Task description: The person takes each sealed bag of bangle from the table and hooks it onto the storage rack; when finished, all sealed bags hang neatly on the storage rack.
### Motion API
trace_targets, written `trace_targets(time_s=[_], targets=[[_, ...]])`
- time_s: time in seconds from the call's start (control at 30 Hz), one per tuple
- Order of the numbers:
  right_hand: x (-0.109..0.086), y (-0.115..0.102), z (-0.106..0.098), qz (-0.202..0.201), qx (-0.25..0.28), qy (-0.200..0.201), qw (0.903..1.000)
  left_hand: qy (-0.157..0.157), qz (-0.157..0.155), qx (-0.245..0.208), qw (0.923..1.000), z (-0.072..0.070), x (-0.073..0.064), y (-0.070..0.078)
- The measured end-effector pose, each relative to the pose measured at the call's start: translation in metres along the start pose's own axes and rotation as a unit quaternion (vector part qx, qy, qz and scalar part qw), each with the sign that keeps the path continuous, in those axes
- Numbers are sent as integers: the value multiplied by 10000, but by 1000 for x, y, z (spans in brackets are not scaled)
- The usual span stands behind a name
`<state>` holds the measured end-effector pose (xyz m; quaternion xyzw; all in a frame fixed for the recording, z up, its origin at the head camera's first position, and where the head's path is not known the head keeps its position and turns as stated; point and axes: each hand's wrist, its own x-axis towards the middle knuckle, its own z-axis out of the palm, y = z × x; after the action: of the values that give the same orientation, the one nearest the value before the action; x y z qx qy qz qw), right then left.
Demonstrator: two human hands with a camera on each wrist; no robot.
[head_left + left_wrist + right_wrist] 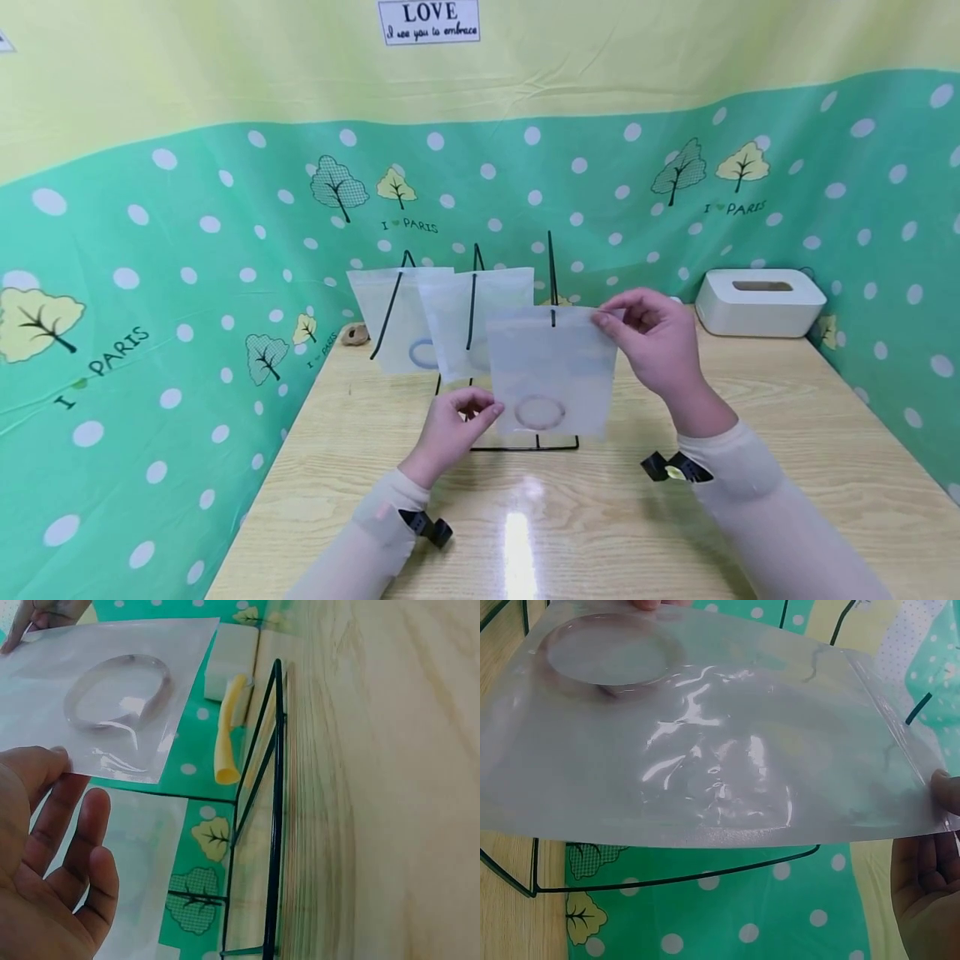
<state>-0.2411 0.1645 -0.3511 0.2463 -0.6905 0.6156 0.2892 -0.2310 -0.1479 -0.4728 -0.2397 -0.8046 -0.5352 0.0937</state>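
A translucent zip bag (pixel 555 358) with a pale pinkish bangle (pixel 162 679) near its bottom hangs in front of me. The tip of a black wire prong (pixel 553 318) pokes through near the bag's top edge. My right hand (pixel 660 346) pinches the top right corner between thumb and finger, beside the seal strip. At the lower left edge, my left hand (pixel 450 429) pinches the bag with thumb and forefinger; its other fingers curl loosely behind in the left wrist view. The prong belongs to a black wire rack (pixel 525 449) standing on the table.
Two similar bags hang on prongs to the left, a middle bag (pixel 450 317) and a far left bag (pixel 382 308) with a blue ring inside. A white tissue box (pixel 757 312) stands back right on the wooden table (pixel 345 517). Behind hangs a green dotted curtain (pixel 225 292).
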Motion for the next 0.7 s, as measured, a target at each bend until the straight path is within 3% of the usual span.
trace_targets(time_s=[0.43,0.7], targets=[[11,11,-1,246,-230,-2,9994,112,-191,-17,9998,1,14,-8],[19,17,-1,211,-57,-20,9998,215,-309,58,9993,5,26,-14]])
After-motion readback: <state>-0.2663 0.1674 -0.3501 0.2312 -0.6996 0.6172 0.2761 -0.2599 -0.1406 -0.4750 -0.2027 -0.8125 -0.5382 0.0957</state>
